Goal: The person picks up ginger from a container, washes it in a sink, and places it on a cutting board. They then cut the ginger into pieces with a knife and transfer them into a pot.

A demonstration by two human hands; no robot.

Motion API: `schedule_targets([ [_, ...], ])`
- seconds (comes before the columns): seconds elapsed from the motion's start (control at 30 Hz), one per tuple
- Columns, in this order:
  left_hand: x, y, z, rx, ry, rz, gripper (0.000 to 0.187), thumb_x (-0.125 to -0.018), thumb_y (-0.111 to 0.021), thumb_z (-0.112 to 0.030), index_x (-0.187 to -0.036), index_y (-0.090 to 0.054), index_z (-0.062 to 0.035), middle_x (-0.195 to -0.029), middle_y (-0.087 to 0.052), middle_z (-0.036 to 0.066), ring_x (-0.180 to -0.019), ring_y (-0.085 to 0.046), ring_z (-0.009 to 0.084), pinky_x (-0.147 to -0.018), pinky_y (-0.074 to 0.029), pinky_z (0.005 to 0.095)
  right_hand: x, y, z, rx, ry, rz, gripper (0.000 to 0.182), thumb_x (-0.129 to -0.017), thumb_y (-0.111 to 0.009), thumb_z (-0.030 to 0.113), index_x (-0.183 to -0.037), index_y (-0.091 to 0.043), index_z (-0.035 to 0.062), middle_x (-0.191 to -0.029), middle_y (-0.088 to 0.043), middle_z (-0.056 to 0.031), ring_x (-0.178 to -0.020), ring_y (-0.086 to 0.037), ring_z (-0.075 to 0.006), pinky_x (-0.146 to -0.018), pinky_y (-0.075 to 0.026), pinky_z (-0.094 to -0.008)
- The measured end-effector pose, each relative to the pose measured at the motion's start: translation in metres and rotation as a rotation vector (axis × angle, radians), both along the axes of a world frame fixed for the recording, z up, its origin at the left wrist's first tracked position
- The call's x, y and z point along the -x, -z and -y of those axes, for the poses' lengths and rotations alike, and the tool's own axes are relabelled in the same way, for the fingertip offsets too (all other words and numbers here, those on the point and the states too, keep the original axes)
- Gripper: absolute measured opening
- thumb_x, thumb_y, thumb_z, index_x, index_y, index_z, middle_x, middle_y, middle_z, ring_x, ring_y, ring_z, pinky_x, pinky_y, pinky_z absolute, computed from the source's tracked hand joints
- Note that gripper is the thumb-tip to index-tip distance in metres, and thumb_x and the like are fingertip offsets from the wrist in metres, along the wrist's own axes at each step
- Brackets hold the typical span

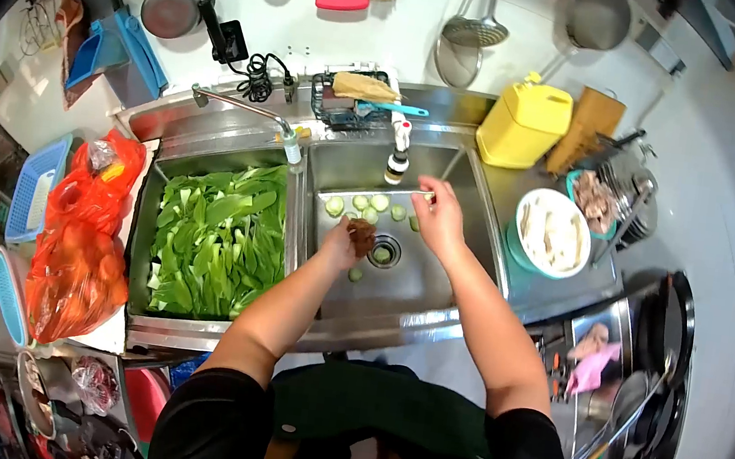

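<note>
Washing at the right sink basin: left hand pinches a brown scouring pad; right hand closes on something I cannot identify beside the far cucumber slices. Next, steady scrubbing contact.

A working kitchen: double steel sink (one basin full of greens), pans and ladles hung on the wall.
</note>
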State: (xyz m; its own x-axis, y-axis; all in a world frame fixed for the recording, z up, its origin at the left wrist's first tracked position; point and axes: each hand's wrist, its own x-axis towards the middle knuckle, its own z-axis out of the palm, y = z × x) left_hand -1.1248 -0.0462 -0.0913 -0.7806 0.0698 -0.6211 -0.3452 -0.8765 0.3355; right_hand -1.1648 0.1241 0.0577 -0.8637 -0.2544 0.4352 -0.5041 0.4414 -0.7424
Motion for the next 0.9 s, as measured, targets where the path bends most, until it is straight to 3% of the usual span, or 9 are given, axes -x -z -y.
schedule_targets([
  [0.27,0.075,0.044,-0.023,-0.039,-0.103,0.051,0.047,-0.095,-0.025,-0.044,-0.101,-0.049,-0.0037,-0.102,-0.058,0.019,-0.089,-0.058,0.0310,-0.083,-0.047,0.0387,0.137,0.017,0.054,-0.259,-0.032,-0.368,0.043,-0.070,-0.071,0.023,-0.106,-0.056,0.0065,-0.101,-0.056,-0.0106,-0.090,-0.053,-0.0308,-0.076,-0.043,-0.0405],
  [0.4,0.107,0.098,-0.029,0.155,0.140,-0.303,0.017,-0.083,-0.049,-0.011,-0.065,-0.049,-0.0111,-0.056,-0.047,0.003,-0.047,-0.046,0.0187,-0.041,-0.041,0.0310,0.187,0.020,0.014,-0.271,-0.392,-0.543,0.042,-0.069,-0.069,0.023,-0.106,-0.057,0.0057,-0.103,-0.060,-0.0110,-0.096,-0.054,-0.0323,-0.083,-0.042,-0.0427],
  [0.43,0.126,0.114,-0.053,0.349,-0.159,-0.100,0.024,-0.083,-0.050,-0.016,-0.060,-0.045,-0.0116,-0.051,-0.043,0.003,-0.040,-0.041,0.0175,-0.035,-0.034,0.0334,0.176,0.018,0.007,-0.161,-0.297,-0.343,0.041,-0.072,-0.066,0.018,-0.109,-0.056,0.0035,-0.109,-0.058,-0.0148,-0.101,-0.054,-0.0338,-0.090,-0.040,-0.0418],
  [0.5,0.147,0.157,-0.050,0.665,0.043,-0.100,0.023,-0.084,-0.048,-0.028,-0.072,-0.053,-0.0080,-0.060,-0.049,0.008,-0.051,-0.048,0.0192,-0.045,-0.038,0.0378,0.180,0.081,-0.002,0.245,-0.247,0.019,0.039,-0.081,-0.057,0.019,-0.113,-0.052,-0.0028,-0.113,-0.056,-0.0169,-0.103,-0.054,-0.0261,-0.089,-0.042,-0.0362],
  [0.53,0.146,0.069,-0.055,0.838,0.060,0.265,0.036,-0.088,-0.041,-0.034,-0.089,-0.057,-0.0024,-0.074,-0.059,0.016,-0.063,-0.057,0.0264,-0.056,-0.045,0.0415,0.182,0.133,-0.004,0.508,-0.224,0.392,0.041,-0.087,-0.051,0.023,-0.116,-0.050,-0.0054,-0.116,-0.054,-0.0177,-0.102,-0.054,-0.0236,-0.088,-0.042,-0.0342],
  [0.57,0.153,0.096,-0.065,1.457,0.082,0.165,0.051,-0.091,-0.033,-0.042,-0.099,-0.056,0.0029,-0.088,-0.061,0.023,-0.077,-0.060,0.0334,-0.067,-0.046,0.0431,0.171,0.148,-0.005,0.099,-0.166,0.483,0.039,-0.091,-0.044,0.024,-0.119,-0.048,-0.0030,-0.111,-0.056,-0.0154,-0.095,-0.056,-0.0225,-0.079,-0.046,-0.0334],
  [0.6,0.172,0.085,-0.063,1.169,0.001,0.506,0.051,-0.092,-0.030,-0.043,-0.098,-0.055,0.0011,-0.093,-0.060,0.024,-0.084,-0.059,0.0360,-0.071,-0.046,0.0436,0.171,0.199,-0.006,-0.490,-0.367,0.273,0.038,-0.092,-0.043,0.027,-0.118,-0.049,-0.0002,-0.106,-0.056,-0.0117,-0.089,-0.056,-0.0208,-0.069,-0.047,-0.0326],
  [0.67,0.171,0.081,-0.056,1.205,-0.033,0.314,0.045,-0.093,-0.030,-0.040,-0.100,-0.056,-0.0031,-0.093,-0.060,0.024,-0.087,-0.057,0.0369,-0.075,-0.045,0.0439,0.134,0.255,0.015,0.242,-0.192,1.039,0.033,-0.090,-0.047,0.026,-0.113,-0.051,0.0021,-0.094,-0.057,-0.0073,-0.080,-0.055,-0.0198,-0.063,-0.045,-0.0326],
  [0.9,0.124,0.053,-0.017,1.445,0.022,-0.032,0.030,-0.091,-0.042,-0.030,-0.089,-0.052,-0.0023,-0.081,-0.057,0.020,-0.080,-0.058,0.0348,-0.070,-0.045,0.0423,0.170,0.248,0.057,0.016,-0.215,0.777,0.029,-0.089,-0.052,0.032,-0.098,-0.056,0.0040,-0.085,-0.056,-0.0047,-0.072,-0.051,-0.0168,-0.062,-0.041,-0.0299],
])
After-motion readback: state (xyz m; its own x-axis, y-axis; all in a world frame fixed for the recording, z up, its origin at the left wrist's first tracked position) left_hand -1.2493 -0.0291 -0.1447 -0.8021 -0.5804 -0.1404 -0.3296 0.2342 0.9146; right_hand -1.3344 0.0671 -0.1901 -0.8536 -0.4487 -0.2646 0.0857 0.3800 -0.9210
